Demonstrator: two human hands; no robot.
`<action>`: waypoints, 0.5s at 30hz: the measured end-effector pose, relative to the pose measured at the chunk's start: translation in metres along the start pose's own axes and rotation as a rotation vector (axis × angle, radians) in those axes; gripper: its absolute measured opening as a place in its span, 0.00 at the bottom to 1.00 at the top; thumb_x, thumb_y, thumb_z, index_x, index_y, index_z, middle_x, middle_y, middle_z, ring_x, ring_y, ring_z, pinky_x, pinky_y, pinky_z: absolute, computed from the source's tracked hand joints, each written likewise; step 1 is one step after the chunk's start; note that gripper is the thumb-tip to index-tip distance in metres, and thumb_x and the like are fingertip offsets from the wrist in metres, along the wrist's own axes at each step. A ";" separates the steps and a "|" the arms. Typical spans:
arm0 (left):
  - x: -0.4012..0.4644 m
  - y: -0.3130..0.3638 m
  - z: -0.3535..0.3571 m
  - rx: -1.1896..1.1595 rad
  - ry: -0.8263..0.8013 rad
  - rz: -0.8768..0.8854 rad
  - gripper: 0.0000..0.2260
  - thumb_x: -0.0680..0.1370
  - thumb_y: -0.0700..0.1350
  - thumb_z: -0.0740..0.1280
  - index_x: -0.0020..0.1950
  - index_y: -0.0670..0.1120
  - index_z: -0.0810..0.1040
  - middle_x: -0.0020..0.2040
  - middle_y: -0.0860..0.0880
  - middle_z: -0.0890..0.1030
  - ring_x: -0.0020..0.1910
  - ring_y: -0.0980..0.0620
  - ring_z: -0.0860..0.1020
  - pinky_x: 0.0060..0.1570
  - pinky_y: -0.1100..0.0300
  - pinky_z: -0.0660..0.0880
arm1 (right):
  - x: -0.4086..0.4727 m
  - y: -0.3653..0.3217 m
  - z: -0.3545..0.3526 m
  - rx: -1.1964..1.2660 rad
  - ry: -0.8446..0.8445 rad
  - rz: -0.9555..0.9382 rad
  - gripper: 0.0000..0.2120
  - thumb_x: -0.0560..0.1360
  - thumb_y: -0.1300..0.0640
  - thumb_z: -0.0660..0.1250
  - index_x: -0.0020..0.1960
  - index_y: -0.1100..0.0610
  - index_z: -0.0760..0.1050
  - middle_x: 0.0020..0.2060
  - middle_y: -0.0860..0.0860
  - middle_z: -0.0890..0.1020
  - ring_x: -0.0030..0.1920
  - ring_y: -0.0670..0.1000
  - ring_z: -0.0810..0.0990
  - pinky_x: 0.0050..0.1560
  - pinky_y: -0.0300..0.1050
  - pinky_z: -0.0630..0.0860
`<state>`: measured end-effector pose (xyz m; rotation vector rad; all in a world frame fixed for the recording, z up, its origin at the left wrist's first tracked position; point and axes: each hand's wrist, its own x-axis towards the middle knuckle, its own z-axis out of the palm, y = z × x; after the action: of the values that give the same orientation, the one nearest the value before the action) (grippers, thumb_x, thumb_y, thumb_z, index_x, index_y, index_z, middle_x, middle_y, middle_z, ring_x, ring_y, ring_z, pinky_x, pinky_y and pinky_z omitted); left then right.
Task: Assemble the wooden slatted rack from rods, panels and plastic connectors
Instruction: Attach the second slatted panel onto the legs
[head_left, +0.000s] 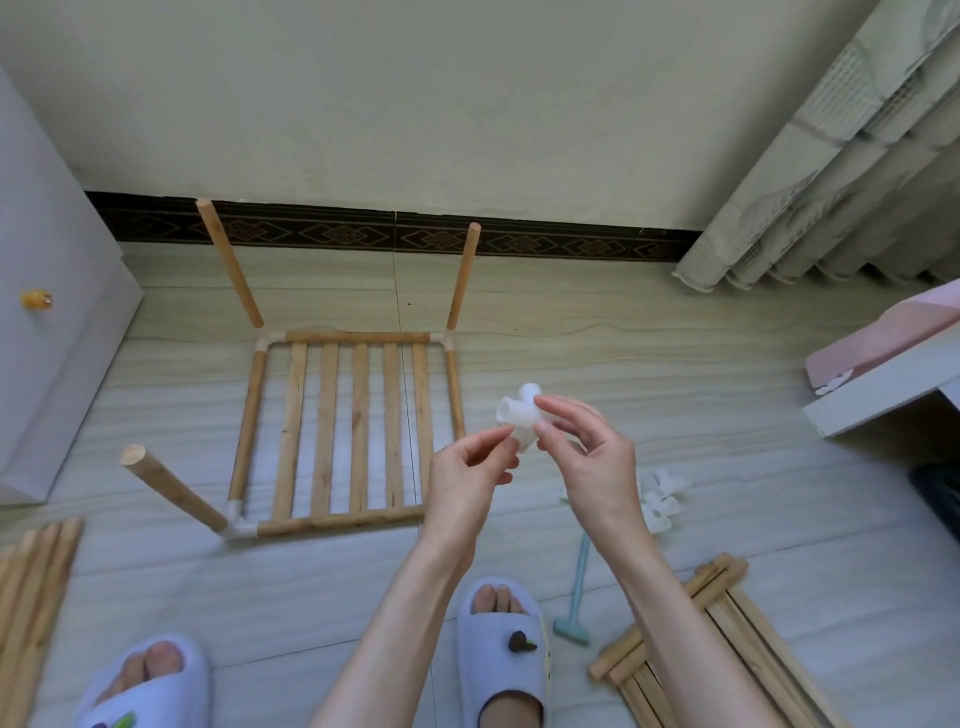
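both your forearms reach forward and up from the bottom edge, wrists close together. your right hand (587, 447) has thumb and forefinger curled in a pinching grip. your left hand (467, 467) sits just beside it, fingers loosely curled, fingertips nearly meeting the right's.

Bare forearms, no sleeves, no rings or watch visible. Left hand (470, 470), right hand (592, 457). Pale lilac open-toe slippers (501, 660), small charm decorations on straps.

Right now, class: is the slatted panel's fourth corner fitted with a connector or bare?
Cannot tell: the hands, holding a loose connector, hide that corner of the slatted panel.
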<state>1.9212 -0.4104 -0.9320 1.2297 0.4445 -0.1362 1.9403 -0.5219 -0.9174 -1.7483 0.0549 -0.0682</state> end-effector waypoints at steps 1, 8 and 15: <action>0.000 0.000 0.000 -0.012 0.009 0.002 0.06 0.76 0.38 0.67 0.49 0.49 0.79 0.42 0.51 0.82 0.42 0.57 0.80 0.34 0.73 0.73 | 0.000 0.001 0.002 -0.007 -0.005 -0.007 0.15 0.73 0.67 0.68 0.46 0.46 0.80 0.51 0.43 0.80 0.47 0.43 0.79 0.47 0.38 0.77; 0.010 0.002 -0.003 0.073 -0.025 0.011 0.08 0.78 0.40 0.65 0.51 0.48 0.82 0.33 0.55 0.79 0.30 0.60 0.73 0.33 0.68 0.70 | 0.005 0.002 0.009 -0.023 -0.005 -0.095 0.14 0.73 0.69 0.68 0.43 0.50 0.80 0.51 0.46 0.80 0.51 0.41 0.80 0.48 0.34 0.75; 0.014 0.017 -0.013 0.099 -0.037 0.074 0.13 0.78 0.36 0.62 0.54 0.54 0.76 0.52 0.50 0.77 0.40 0.59 0.74 0.31 0.74 0.71 | 0.013 0.015 0.014 -0.134 0.034 -0.160 0.15 0.72 0.69 0.68 0.42 0.48 0.79 0.51 0.43 0.78 0.51 0.41 0.79 0.49 0.34 0.76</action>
<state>1.9365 -0.3908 -0.9266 1.3375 0.3626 -0.1187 1.9541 -0.5114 -0.9340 -1.8831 -0.0574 -0.2154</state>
